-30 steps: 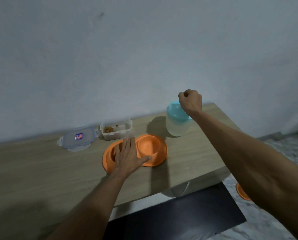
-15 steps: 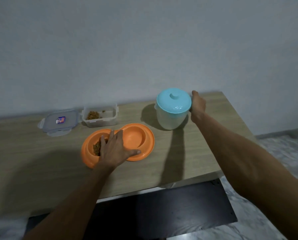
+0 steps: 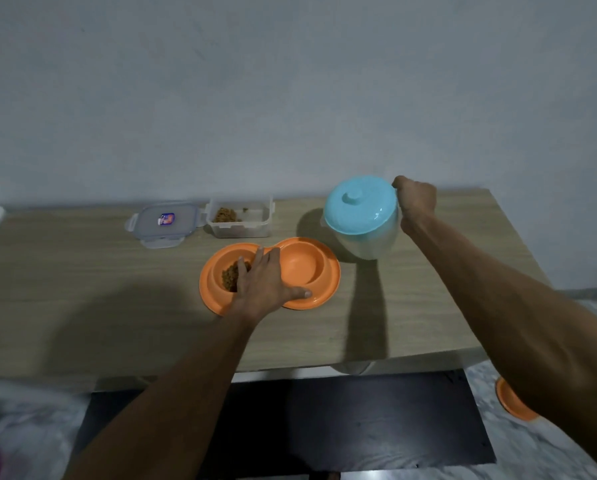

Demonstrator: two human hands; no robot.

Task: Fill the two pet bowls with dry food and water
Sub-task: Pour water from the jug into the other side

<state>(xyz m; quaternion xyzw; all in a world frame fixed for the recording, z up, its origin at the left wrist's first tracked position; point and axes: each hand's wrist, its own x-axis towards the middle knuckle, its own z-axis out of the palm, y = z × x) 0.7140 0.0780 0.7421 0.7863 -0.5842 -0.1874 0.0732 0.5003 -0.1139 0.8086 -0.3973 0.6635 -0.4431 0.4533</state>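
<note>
Two joined orange pet bowls (image 3: 300, 268) on wooden table (image 3: 82, 289), left well holding dry food (image 3: 230, 276), right well empty, left hand (image 3: 265, 285) spread flat across them, right hand (image 3: 415, 199) clenched on handle of tilted lidded jug (image 3: 361, 216), raised just right of bowls.

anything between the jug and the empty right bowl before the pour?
Nothing visible. The jug, gripped by the right hand, is just right of and behind the empty bowl, with bare table between. The left hand lies over the divider and food bowl, thumb on the front rim.
</note>
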